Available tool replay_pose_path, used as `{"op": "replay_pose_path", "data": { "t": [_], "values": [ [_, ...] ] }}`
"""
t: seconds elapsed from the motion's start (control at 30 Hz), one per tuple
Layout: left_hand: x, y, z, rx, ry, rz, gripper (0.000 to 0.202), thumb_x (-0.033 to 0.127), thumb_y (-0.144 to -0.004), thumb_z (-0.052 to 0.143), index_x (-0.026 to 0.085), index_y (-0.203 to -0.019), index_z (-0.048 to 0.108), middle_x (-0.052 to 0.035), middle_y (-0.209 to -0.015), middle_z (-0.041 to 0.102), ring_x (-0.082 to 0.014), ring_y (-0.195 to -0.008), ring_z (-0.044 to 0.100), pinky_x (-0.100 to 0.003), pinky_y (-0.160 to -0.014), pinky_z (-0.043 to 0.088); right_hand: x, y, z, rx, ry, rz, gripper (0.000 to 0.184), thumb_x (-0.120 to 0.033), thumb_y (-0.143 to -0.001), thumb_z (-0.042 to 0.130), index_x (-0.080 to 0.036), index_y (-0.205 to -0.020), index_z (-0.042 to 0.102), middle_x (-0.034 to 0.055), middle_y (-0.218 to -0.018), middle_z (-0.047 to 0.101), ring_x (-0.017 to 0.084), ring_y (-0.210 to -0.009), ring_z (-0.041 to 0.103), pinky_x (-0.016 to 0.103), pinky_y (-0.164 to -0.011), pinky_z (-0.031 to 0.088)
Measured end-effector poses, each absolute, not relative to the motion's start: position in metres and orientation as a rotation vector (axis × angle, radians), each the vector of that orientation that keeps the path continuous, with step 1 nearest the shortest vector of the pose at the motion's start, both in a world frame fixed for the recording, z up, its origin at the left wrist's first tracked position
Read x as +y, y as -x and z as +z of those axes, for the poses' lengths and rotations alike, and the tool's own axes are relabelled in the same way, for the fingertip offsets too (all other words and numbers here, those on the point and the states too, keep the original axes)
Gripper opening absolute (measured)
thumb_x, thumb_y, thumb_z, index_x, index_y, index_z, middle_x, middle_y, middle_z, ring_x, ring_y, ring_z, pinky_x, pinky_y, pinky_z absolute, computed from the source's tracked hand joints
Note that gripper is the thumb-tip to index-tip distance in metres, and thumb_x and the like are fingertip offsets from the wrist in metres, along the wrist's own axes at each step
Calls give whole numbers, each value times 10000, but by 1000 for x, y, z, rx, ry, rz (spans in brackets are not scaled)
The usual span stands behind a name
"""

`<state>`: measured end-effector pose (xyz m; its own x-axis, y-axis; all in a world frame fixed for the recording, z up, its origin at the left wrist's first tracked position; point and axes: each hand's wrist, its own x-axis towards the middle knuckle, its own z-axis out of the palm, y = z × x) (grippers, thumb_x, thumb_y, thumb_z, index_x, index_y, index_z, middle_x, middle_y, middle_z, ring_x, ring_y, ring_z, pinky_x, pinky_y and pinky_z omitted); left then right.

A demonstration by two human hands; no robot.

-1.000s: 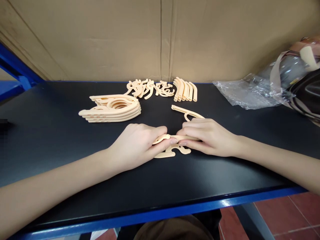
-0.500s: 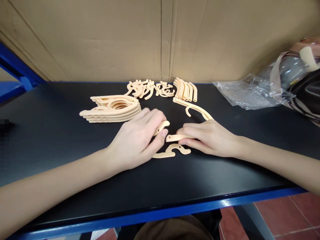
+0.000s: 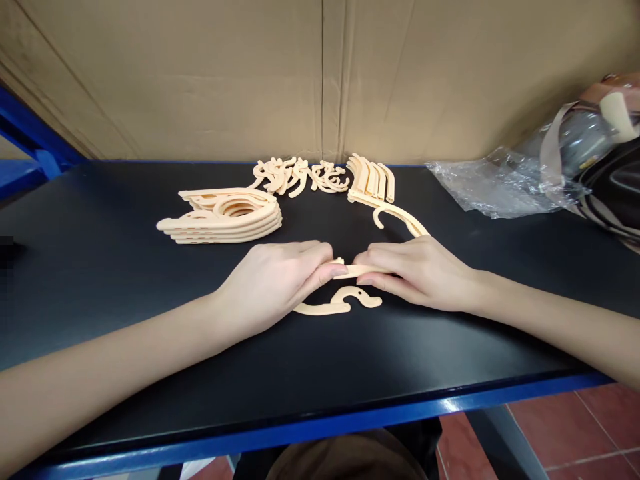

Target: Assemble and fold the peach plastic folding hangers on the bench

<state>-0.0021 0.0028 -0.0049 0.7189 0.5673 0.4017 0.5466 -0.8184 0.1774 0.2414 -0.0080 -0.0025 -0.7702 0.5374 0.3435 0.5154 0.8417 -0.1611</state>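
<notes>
Left hand (image 3: 285, 283) pinches a mostly hidden piece (image 3: 341, 261) at the bar's (image 3: 367, 271) end; right hand (image 3: 417, 275) grips the bar, mid-tabletop (image 3: 400, 347). Probably light, stiff, slick plastic; hold close to the ends, don't flex. Gap between piece and bar half a second ago, now closed.

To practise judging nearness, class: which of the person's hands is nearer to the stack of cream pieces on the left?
Left. The left hand is in front of the stack, slightly rightward; the right hand is farther right.
</notes>
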Motion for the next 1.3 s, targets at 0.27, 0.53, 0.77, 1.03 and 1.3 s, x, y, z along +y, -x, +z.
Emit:
{"op": "replay_pose_path", "data": {
  "t": [0.27, 0.53, 0.77, 1.03, 1.3],
  "values": [
    [2, 0, -1, 1013, -2815, 646, 510, 425, -1028, 244, 193, -602, 399, 37, -513, 453, -105, -424, 400, -246, -481, 230, -8, -241, -2, -2662, 758, 13, 303, -337, -1028, 395, -154, -984, 633, -16, -752, 637, 77, -568, 527, 203, -512, 344],
    [-1, -3, 4, 1053, -2881, 595, 513, 533, -948, 455, 192, -580, 350, 60, -483, 381, -94, -415, 334, -227, -456, 191, -8, -242, -2, -2666, 768, 27, 316, -346, -1032, 386, -166, -990, 642, -12, -788, 657, 78, -599, 551, 208, -518, 332],
    [-1, -3, 5, 1050, -2888, 557, 508, 531, -952, 464, 191, -592, 352, 64, -491, 386, -90, -418, 333, -220, -459, 184, -8, -241, -3, -2652, 764, -10, 316, -354, -1031, 395, -173, -977, 648, -24, -777, 642, 70, -592, 535, 205, -518, 339],
    [3, -1, 2, 1014, -2914, 520, 600, 647, -970, 280, 191, -589, 362, 52, -478, 392, -91, -401, 337, -223, -462, 205, -7, -241, -2, -2657, 753, -19, 311, -352, -1030, 400, -172, -981, 649, -28, -777, 639, 67, -586, 528, 207, -508, 333],
    [2, 0, 3, 955, -2984, 525, 635, 630, -989, 177, 180, -611, 419, 35, -501, 446, -99, -412, 406, -219, -456, 213, -9, -242, -3, -2666, 776, 60, 322, -362, -1031, 390, -173, -1007, 650, -14, -824, 655, 72, -607, 542, 201, -518, 361]
  ]
}}
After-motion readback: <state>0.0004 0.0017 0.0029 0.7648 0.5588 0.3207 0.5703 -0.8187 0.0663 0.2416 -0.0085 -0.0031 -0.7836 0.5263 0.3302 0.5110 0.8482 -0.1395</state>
